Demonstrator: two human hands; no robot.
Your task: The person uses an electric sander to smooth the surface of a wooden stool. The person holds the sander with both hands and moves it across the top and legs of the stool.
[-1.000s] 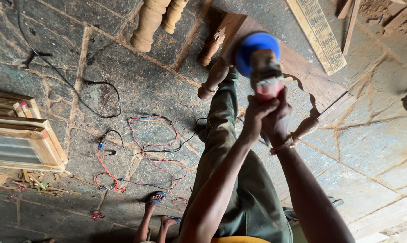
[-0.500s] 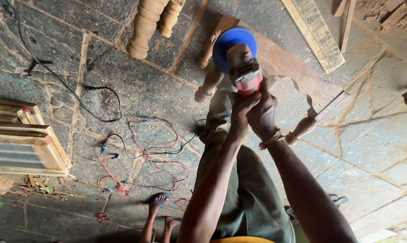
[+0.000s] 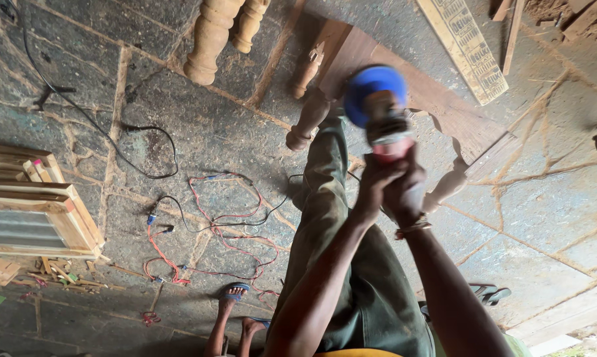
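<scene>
Both hands, left hand and right hand, grip clenched around a motion-blurred blue-disc sander.

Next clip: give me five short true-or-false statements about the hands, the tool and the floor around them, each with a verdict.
1. Both hands grip one power tool: left hand, right hand, power tool. True.
2. The tool's round disc is green. False: it is blue.
3. Red and black wires lie tangled on the stone floor. True.
4. The turned wooden legs near the top edge are painted white. False: they are bare, light wood.
5. The right wrist is bare. False: it wears a bracelet.
</scene>
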